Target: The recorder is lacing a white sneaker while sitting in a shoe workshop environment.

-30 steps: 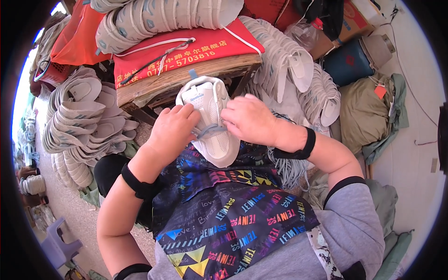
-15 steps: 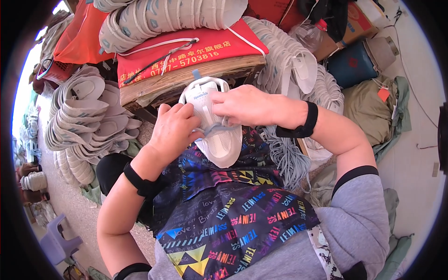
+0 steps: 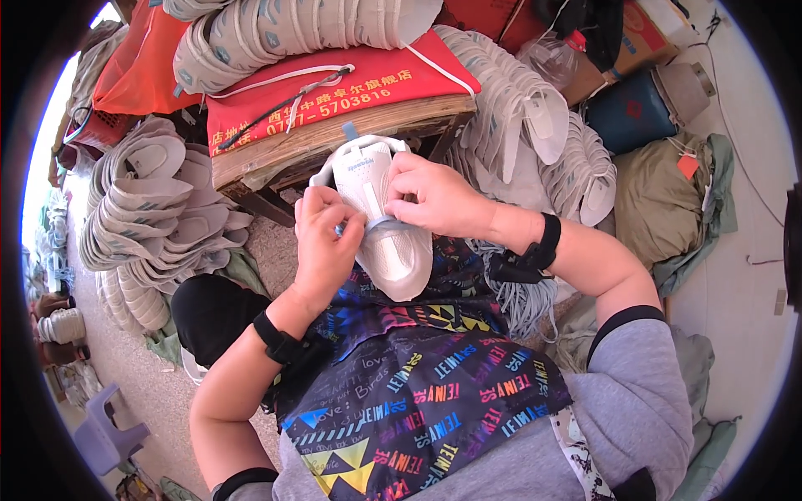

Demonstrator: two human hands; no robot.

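A white shoe upper (image 3: 399, 265) lies over my lap with its toe toward me and its tongue (image 3: 364, 171) facing up. A blue-grey shoelace (image 3: 386, 224) crosses it below the tongue. My left hand (image 3: 327, 238) is closed at the upper's left edge, pinching the lace, with a bit of blue between the fingers. My right hand (image 3: 439, 199) has its fingers curled against the right edge, gripping the upper beside the tongue; whether lace is also in those fingers is hidden.
Ahead stands a wooden bench (image 3: 334, 138) covered by a red printed cloth (image 3: 292, 113), with a row of nested shoe uppers (image 3: 292, 42) on it. More stacks (image 3: 142, 200) lie at left and right (image 3: 510, 100). Grey laces (image 3: 530, 305) hang beside my right thigh. A purple stool (image 3: 109, 430) stands lower left.
My left hand has turned more upright and now pinches the lace at the edge. My right hand has shifted slightly along the right edge. The lace lies flatter across the upper.
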